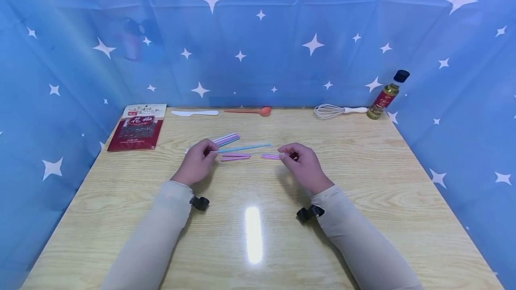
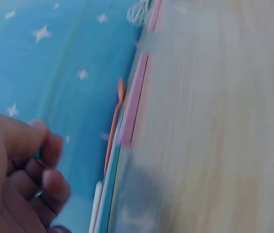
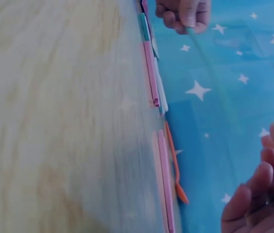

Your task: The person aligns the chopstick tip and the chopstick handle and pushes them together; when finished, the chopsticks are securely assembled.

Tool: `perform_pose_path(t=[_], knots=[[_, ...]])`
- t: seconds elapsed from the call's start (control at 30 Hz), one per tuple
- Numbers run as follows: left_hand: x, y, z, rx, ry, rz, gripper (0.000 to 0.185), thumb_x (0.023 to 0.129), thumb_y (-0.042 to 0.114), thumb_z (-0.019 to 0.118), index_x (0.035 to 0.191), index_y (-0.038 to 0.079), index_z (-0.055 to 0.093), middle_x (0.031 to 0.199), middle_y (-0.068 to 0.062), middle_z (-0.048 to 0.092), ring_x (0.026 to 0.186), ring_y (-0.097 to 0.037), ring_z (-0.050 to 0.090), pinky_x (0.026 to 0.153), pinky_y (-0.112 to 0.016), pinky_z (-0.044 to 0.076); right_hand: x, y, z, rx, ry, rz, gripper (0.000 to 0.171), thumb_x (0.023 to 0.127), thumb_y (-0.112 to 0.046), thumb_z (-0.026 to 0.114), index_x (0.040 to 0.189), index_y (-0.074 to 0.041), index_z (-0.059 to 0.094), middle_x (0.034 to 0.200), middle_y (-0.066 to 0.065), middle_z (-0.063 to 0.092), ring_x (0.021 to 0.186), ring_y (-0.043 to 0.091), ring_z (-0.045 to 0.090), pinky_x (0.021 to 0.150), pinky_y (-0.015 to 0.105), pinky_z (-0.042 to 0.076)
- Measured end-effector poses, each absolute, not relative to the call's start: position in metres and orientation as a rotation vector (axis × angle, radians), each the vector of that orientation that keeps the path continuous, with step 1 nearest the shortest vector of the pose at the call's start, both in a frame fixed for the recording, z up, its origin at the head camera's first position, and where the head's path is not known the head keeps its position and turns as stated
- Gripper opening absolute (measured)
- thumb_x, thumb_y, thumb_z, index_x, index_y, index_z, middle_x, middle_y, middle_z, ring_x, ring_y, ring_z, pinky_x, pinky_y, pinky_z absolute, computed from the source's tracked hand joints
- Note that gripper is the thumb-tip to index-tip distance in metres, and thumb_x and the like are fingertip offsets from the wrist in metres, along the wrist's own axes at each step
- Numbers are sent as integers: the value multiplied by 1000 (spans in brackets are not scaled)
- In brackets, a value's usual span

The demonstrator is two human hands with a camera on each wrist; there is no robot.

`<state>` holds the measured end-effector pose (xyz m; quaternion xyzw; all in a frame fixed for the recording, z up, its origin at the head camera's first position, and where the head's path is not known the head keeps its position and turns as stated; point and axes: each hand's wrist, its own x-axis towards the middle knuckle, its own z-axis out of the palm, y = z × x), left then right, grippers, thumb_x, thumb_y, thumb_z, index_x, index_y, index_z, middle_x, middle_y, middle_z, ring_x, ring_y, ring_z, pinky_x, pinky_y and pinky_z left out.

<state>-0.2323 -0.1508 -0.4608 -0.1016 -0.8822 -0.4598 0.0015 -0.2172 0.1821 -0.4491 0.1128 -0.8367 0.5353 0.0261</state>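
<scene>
My left hand (image 1: 196,163) pinches one end of a thin blue stick (image 1: 246,148), straw-like, which points right toward my other hand. In the right wrist view the left hand (image 3: 185,12) shows thumb and finger together on the stick's end. Behind it lies a bundle of white, purple and blue sticks (image 1: 227,139), partly hidden by the fingers. Short pink-purple sticks (image 1: 235,157) lie in front of the blue one. My right hand (image 1: 303,164) has loosely bent fingers with nothing between them, beside more pink sticks (image 1: 270,156) that its fingertips overlap in the head view.
Along the table's back edge lie a red seasoning packet (image 1: 137,131), a white knife (image 1: 195,113), an orange-red spoon (image 1: 251,111) and a whisk (image 1: 338,110). An oil bottle (image 1: 384,99) stands at the back right corner. A blue star-patterned curtain (image 1: 258,39) surrounds the wooden table (image 1: 363,182).
</scene>
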Motion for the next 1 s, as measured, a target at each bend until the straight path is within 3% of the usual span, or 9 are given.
perform_pose_path(t=[0.2, 0.4, 0.7, 1.0], knots=[[-239, -171, -466, -95, -2871, -1274, 16, 110, 14, 52, 115, 3, 62, 107, -15, 63, 96, -31, 59, 88, -45, 47, -217, 180, -451, 375, -2588, 1691, 19, 102, -12, 70, 115, 0, 75, 93, 9, 61, 80, 24, 53, 65, 25, 44], [-238, -173, -461, 85, -2973, -1029, 17, 107, 18, 53, 108, 6, 65, 111, -16, 64, 104, -37, 61, 98, -62, 36, -218, 181, -453, 412, -2582, 1692, 15, 101, -11, 70, 112, -2, 76, 91, 9, 60, 77, 24, 52, 64, 25, 44], [-238, -179, -459, 282, -3073, -970, 14, 105, 21, 60, 102, 8, 65, 107, -15, 65, 99, -36, 59, 99, -62, 35, -217, 179, -453, 448, -2576, 1690, 12, 101, -10, 70, 110, -3, 76, 88, 8, 60, 75, 23, 53, 63, 25, 44], [-238, -181, -456, 359, -3066, -994, 15, 105, 20, 57, 105, 7, 63, 109, -17, 68, 102, -38, 61, 99, -65, 35, -216, 178, -452, 469, -2591, 1691, 14, 101, -10, 70, 110, -2, 76, 89, 8, 61, 75, 23, 53, 63, 25, 44]])
